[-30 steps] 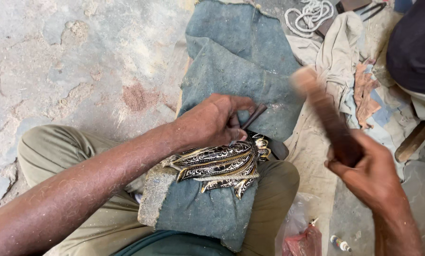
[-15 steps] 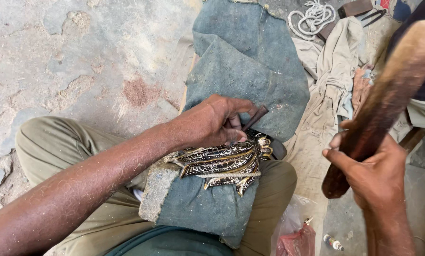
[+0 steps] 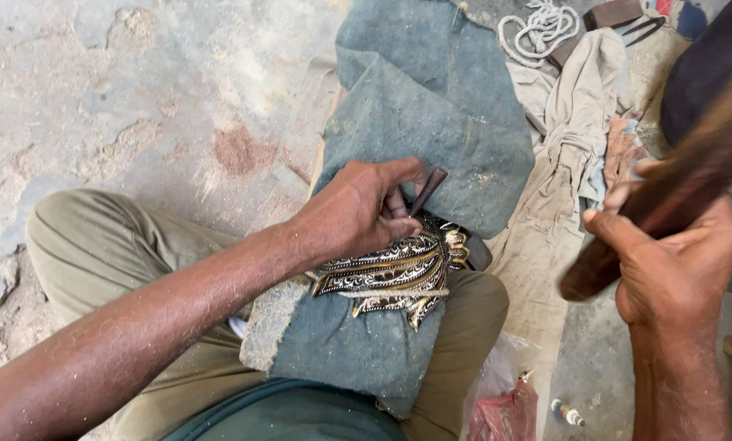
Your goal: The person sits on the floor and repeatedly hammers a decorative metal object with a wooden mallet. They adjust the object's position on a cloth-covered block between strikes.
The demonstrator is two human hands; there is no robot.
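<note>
The left hand (image 3: 358,214) has its grip closed around a slim dark chisel (image 3: 426,190), tip on the carved wooden piece (image 3: 395,273), which lies on grey-blue felt cloth (image 3: 431,114) over the lap. The right hand (image 3: 668,269), well apart, clasps a brown wooden mallet (image 3: 668,208); its head is blurred and cut off. The carving's pattern is dark and pale, scrolled.

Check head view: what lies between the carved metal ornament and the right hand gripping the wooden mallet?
Only the ornament pad's blue felt edge, then beige cloth on the ground; nothing else before the right hand and mallet.
</note>
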